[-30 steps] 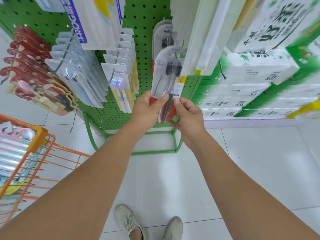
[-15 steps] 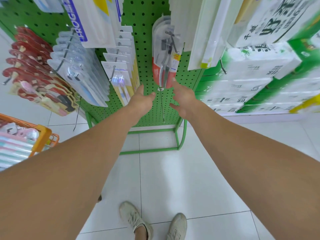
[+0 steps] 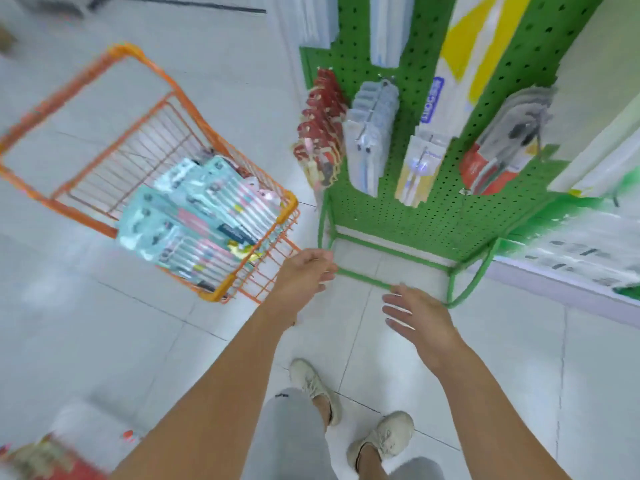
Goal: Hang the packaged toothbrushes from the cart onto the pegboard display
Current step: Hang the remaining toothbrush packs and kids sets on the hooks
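An orange wire cart (image 3: 86,77) stands on the floor at the left, holding several teal and pink toothbrush packs (image 3: 197,216) piled at its near end. The green pegboard display (image 3: 433,209) rises at the right, with a red-and-clear toothbrush pack (image 3: 498,157) hanging on a peg among other hung packs. My left hand (image 3: 304,275) hovers just right of the cart's near corner, fingers loosely curled, holding nothing. My right hand (image 3: 415,317) floats lower, over the floor tiles, fingers spread and empty.
Red packs (image 3: 318,133), grey-blue packs (image 3: 370,136) and yellow packs (image 3: 422,164) hang in rows on the pegboard. Its green tube frame (image 3: 381,282) rests on the floor just beyond my hands. Stacked white and green boxes (image 3: 581,251) line the right. My feet (image 3: 346,410) are below.
Both hands let go of the red-and-clear pack, which now hangs on its peg, and dropped away from the pegboard. My view swung left and down toward the cart.
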{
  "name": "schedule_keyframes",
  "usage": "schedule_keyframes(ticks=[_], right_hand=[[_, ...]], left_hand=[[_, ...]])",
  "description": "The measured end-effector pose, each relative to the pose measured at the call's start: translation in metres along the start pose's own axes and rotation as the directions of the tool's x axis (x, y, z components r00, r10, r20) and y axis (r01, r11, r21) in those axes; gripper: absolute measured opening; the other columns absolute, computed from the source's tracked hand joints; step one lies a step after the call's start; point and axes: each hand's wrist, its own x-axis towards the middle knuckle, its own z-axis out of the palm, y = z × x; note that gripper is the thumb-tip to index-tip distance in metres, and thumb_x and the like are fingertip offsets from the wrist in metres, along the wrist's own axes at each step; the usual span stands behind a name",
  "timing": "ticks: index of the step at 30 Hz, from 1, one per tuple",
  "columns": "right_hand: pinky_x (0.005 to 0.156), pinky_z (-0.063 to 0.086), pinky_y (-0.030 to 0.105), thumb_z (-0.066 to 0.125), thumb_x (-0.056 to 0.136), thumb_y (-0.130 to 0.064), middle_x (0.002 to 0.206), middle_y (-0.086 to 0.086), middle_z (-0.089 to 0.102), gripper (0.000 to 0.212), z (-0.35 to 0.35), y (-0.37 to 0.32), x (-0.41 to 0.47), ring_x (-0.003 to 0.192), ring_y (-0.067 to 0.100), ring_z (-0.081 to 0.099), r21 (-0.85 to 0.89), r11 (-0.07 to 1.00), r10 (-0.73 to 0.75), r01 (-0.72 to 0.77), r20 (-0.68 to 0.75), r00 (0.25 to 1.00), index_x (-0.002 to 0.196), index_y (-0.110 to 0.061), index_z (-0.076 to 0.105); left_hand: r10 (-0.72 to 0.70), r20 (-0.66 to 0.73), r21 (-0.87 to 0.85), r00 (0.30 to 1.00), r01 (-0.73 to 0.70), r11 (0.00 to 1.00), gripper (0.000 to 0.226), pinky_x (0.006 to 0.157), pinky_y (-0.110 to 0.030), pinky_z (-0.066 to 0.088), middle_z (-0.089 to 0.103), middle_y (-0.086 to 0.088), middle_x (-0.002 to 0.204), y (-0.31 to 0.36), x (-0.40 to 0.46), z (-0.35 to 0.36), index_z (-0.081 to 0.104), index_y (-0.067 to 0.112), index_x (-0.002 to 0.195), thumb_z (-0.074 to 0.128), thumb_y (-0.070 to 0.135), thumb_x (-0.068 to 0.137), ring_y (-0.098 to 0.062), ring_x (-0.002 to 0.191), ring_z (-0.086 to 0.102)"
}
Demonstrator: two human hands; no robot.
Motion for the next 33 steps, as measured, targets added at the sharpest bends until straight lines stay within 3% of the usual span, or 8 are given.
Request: schedule_keyframes(ticks=[2, 9, 16, 20, 24, 27, 30, 33], right_hand=[[0.097, 0.055, 0.042, 0.059, 0.101, -0.023, 0.114, 0.014, 0.073, 0.026, 0.044, -0.022, -0.02, 0.106, 0.029, 0.07, -0.035, 0.997, -0.062, 0.065, 0.072, 0.995, 0.119, -0.007, 0.066], [0.09, 0.057, 0.04, 0.065, 0.097, -0.024, 0.093, 0.007, 0.074, 0.019, 0.204, -0.069, -0.017, 0.087, 0.021, 0.07, -0.308, 0.921, -0.154, 0.241, 0.281, 0.947, 0.105, -0.007, 0.071], [0.078, 0.054, 0.031, 0.072, 0.09, -0.016, 0.085, 0.001, 0.071, 0.004, 0.36, -0.087, 0.075, 0.081, 0.018, 0.065, -0.436, 0.849, -0.253, 0.299, 0.162, 0.954, 0.087, -0.018, 0.071], [0.089, 0.051, 0.03, 0.077, 0.086, -0.021, 0.097, 0.001, 0.07, 0.019, 0.444, -0.108, 0.135, 0.093, 0.017, 0.064, -0.676, 0.554, -0.493, 0.486, 0.204, 0.846, 0.102, -0.015, 0.068], [0.083, 0.044, 0.034, 0.071, 0.087, -0.03, 0.114, 0.011, 0.067, 0.036, 0.493, -0.136, 0.19, 0.107, 0.029, 0.061, -0.904, 0.123, -0.431, 0.409, 0.322, 0.843, 0.115, -0.01, 0.064], [0.081, 0.046, 0.034, 0.066, 0.088, -0.033, 0.119, 0.013, 0.065, 0.04, 0.514, -0.148, 0.222, 0.111, 0.033, 0.061, -0.957, -0.065, -0.296, 0.283, 0.289, 0.91, 0.121, -0.011, 0.06], [0.072, 0.045, 0.031, 0.065, 0.091, -0.031, 0.112, 0.015, 0.069, 0.025, 0.523, -0.148, 0.248, 0.103, 0.033, 0.065, -0.964, -0.17, -0.168, 0.205, 0.233, 0.958, 0.101, -0.01, 0.059], [0.075, 0.046, 0.032, 0.066, 0.095, -0.031, 0.114, 0.014, 0.068, 0.025, 0.529, -0.146, 0.265, 0.106, 0.032, 0.066, -0.933, -0.304, -0.077, 0.195, 0.228, 0.971, 0.101, -0.008, 0.059]], left_hand=[[0.013, -0.073, -0.044, 0.997, -0.016, 0.999, 0.008, 0.062, -0.021, 0.049, 0.069, -0.006, 0.09, 0.021, -0.017, -0.038, 0.064, 0.012, 0.103, 0.059, 0.017, 0.1, -0.012, 0.074, 0.065], [-0.037, -0.244, -0.246, 0.969, -0.025, 0.969, 0.008, 0.077, -0.031, 0.054, 0.074, -0.002, 0.085, 0.056, 0.012, -0.159, 0.067, 0.014, 0.099, 0.067, 0.021, 0.095, -0.017, 0.082, 0.07], [0.053, -0.269, -0.109, 0.962, -0.086, 0.99, 0.006, 0.083, -0.033, 0.055, 0.074, -0.001, 0.091, 0.102, 0.123, -0.289, 0.066, 0.022, 0.093, 0.064, 0.026, 0.097, -0.014, 0.082, 0.07], [0.084, -0.291, 0.05, 0.953, -0.073, 0.996, 0.008, 0.076, -0.033, 0.054, 0.075, 0.001, 0.092, 0.119, 0.188, -0.359, 0.067, 0.022, 0.093, 0.063, 0.028, 0.096, -0.015, 0.081, 0.068], [0.119, -0.25, 0.333, 0.961, -0.03, 0.942, 0.02, 0.056, -0.02, 0.048, 0.066, 0.004, 0.099, 0.126, 0.245, -0.393, 0.067, 0.02, 0.111, 0.062, 0.032, 0.096, -0.01, 0.074, 0.06], [0.086, -0.143, 0.469, 0.986, -0.009, 0.883, 0.039, 0.078, -0.024, 0.046, 0.064, 0.002, 0.122, 0.127, 0.276, -0.398, 0.059, 0.019, 0.13, 0.059, 0.04, 0.097, -0.018, 0.102, 0.061], [0.051, -0.101, 0.592, 0.994, 0.019, 0.806, 0.055, 0.095, -0.027, 0.038, 0.054, -0.004, 0.143, 0.118, 0.299, -0.401, 0.048, 0.017, 0.144, 0.057, 0.045, 0.098, -0.024, 0.129, 0.051], [-0.016, -0.097, 0.65, 0.995, 0.075, 0.756, 0.06, 0.103, -0.037, 0.042, 0.047, -0.007, 0.151, 0.113, 0.314, -0.407, 0.042, 0.014, 0.149, 0.054, 0.045, 0.099, -0.03, 0.131, 0.049]])
